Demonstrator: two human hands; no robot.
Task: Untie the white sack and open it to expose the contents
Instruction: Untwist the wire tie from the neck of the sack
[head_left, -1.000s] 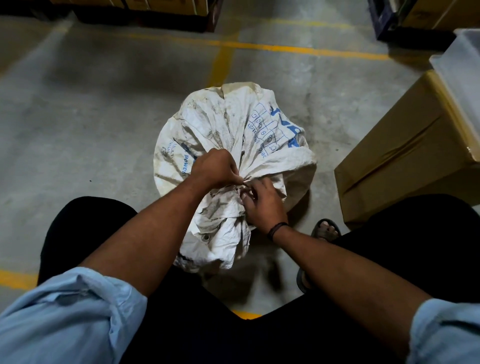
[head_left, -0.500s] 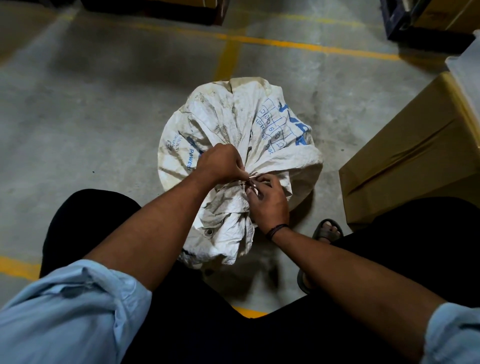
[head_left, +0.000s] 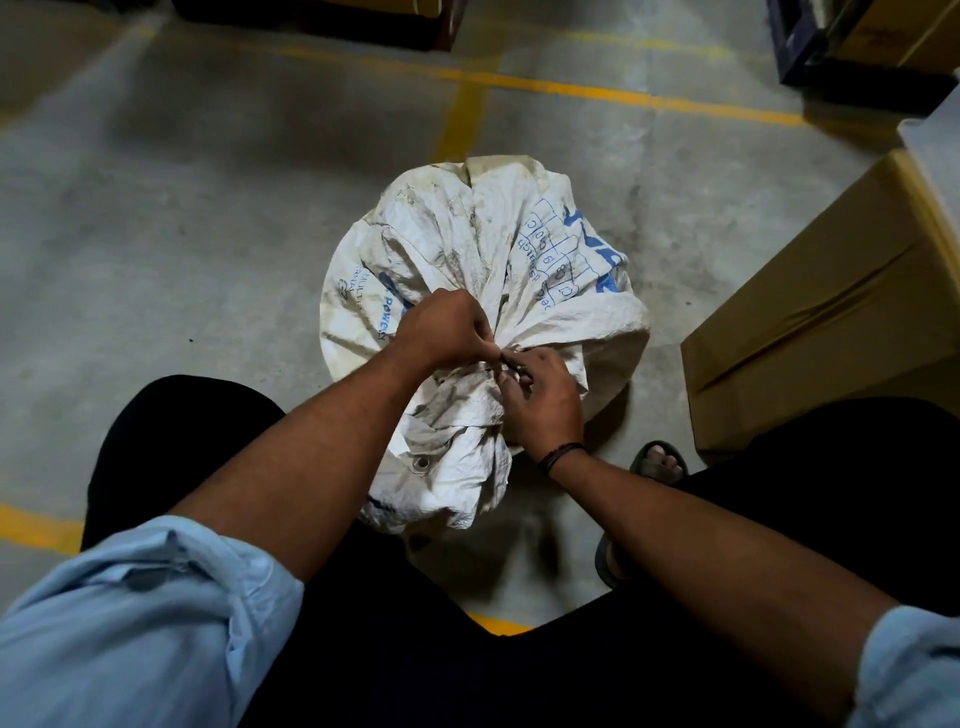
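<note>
White sack (head_left: 483, 291) on the concrete floor (head_left: 156, 260), neck gathered and tied.

Dirty, wrinkled, blue-printed, it sits between the person's knees. The left hand (head_left: 447, 332) is curled tight, pinching the bunched neck; the right hand (head_left: 540, 400) meets it there, fingertips pressed together on the tie. A cardboard box (head_left: 831, 312) stands well apart to the right.

grimy woven plastic sack (head_left: 483, 270), matt cardboard box (head_left: 831, 317), rough concrete floor (head_left: 171, 218)
</note>
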